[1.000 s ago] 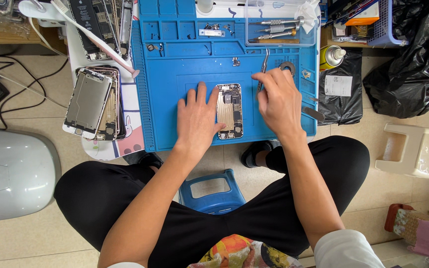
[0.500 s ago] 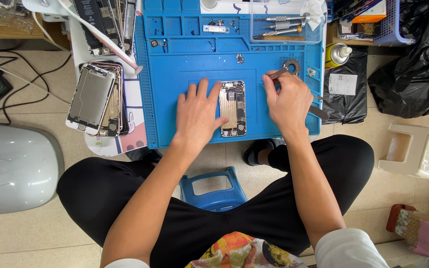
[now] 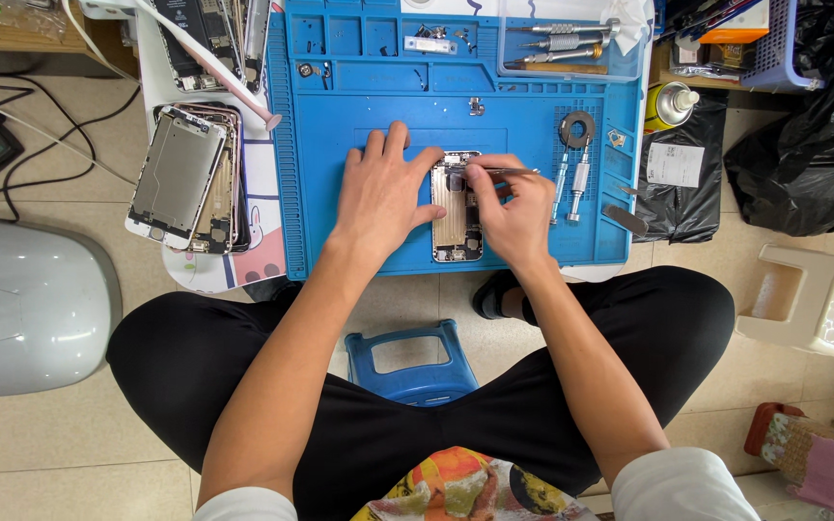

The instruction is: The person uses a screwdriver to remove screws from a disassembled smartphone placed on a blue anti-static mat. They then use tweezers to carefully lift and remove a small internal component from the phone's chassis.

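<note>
An opened phone body point(image 3: 458, 207), back shell up and innards exposed, lies lengthwise near the front edge of a blue repair mat point(image 3: 359, 241). The left hand point(image 3: 379, 191) rests flat beside it, fingers point(image 3: 397, 145) spread and extended on the mat, thumb tip touching the phone's left edge; it grasps nothing. The right hand point(image 3: 514, 207) lies over the phone's right side, fingers curled together and pinched on slim metal tweezers point(image 3: 506, 173) (tip at the phone's upper part, shaft pointing right). Just right of this hand lie two silver screwdrivers point(image 3: 571, 178) and a dark ring point(image 3: 577, 128); a dark flat tool point(image 3: 625, 219) lies at the mat's right margin. In the mat's upper trays lie further screwdrivers point(image 3: 557, 43) and small parts. To the left of the mat lies a stack of phone frames and screens point(image 3: 190, 178) on a white worktop point(image 3: 253, 164). To the right lie a yellow spray can point(image 3: 668, 104) and black bags point(image 3: 813, 135).
</note>
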